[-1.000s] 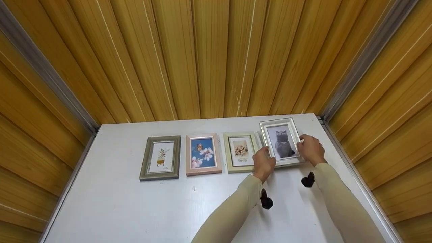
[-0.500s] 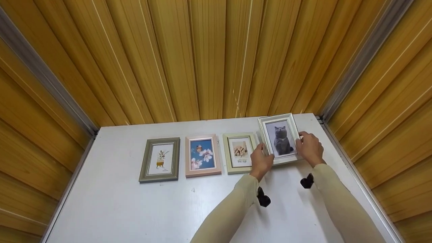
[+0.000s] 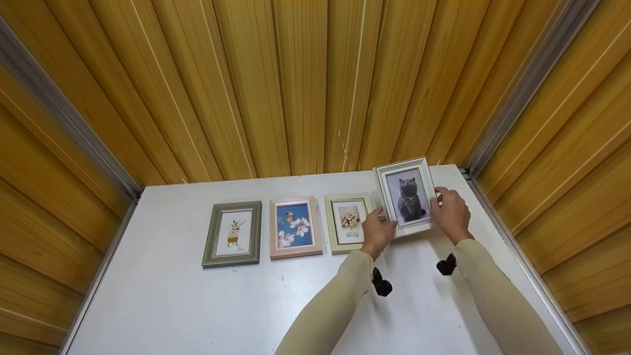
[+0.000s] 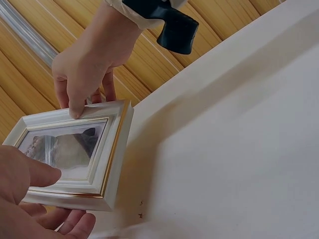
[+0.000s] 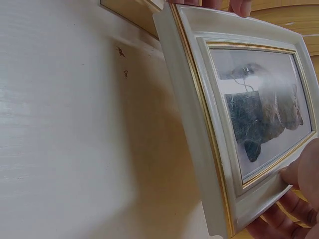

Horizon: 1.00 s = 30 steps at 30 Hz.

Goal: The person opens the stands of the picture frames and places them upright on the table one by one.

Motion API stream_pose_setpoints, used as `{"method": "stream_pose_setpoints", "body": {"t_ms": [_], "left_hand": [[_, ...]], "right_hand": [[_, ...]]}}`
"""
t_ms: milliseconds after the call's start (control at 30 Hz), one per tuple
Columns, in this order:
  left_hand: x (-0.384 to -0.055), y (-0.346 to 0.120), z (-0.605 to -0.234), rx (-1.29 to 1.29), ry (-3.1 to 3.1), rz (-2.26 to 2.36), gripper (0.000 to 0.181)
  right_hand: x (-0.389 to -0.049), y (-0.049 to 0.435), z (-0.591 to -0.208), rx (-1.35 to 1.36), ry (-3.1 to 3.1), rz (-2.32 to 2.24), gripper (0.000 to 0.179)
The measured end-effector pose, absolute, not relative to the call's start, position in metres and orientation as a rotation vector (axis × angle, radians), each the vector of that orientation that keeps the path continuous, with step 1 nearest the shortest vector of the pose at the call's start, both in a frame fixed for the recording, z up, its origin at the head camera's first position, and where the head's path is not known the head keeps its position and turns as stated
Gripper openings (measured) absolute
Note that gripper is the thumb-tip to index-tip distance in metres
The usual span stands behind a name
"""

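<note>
A white picture frame [image 3: 406, 196] with a photo of a grey cat is held between both hands at the right of the head view, leaning slightly left. My left hand [image 3: 378, 232] grips its left edge low down, thumb on the front and fingers behind. The right hand [image 3: 451, 213] pinches the right edge. In the left wrist view the cat frame [image 4: 114, 149] stands off the white surface and casts a shadow; my right hand [image 4: 92, 64] is on its far edge. Close up in the right wrist view, the cat frame [image 5: 204, 114] shows a gold inner line.
Beside the left hand is a pale green frame [image 3: 335, 229] with a flower picture. Further left are a pink frame [image 3: 296, 254] and a grey-green frame [image 3: 212, 236]. They line up on a white panel [image 3: 197, 305], bordered by wood-look slats [image 3: 300, 88] and metal rails [image 3: 527, 64].
Both hands have lifted the cat frame upward and slightly left, and it tilts more to the left. Its top edge now overlaps the panel's edge. The other frames have not moved.
</note>
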<state>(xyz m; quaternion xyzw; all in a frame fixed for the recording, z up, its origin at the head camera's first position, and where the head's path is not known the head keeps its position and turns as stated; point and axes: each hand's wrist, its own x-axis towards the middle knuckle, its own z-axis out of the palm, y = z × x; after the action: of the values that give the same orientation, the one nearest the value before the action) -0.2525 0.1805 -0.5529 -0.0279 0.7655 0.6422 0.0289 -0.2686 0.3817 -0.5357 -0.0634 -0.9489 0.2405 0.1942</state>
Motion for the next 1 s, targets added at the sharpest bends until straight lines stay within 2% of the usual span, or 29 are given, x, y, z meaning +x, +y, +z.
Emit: {"method": "stream_pose_setpoints", "body": {"t_ms": [400,1000], "left_hand": [[-0.2556,0.1788,-0.5465,-0.11,2.369,2.032,0.039],[-0.2526,0.1805,-0.5447,0.005,2.468,2.093,0.035]], "right_hand": [[-0.27,0.3784,-0.533,-0.19,-2.569,0.724,0.034],[-0.2686,0.3753,-0.5313,-0.234,-2.445,0.817,0.032]]}}
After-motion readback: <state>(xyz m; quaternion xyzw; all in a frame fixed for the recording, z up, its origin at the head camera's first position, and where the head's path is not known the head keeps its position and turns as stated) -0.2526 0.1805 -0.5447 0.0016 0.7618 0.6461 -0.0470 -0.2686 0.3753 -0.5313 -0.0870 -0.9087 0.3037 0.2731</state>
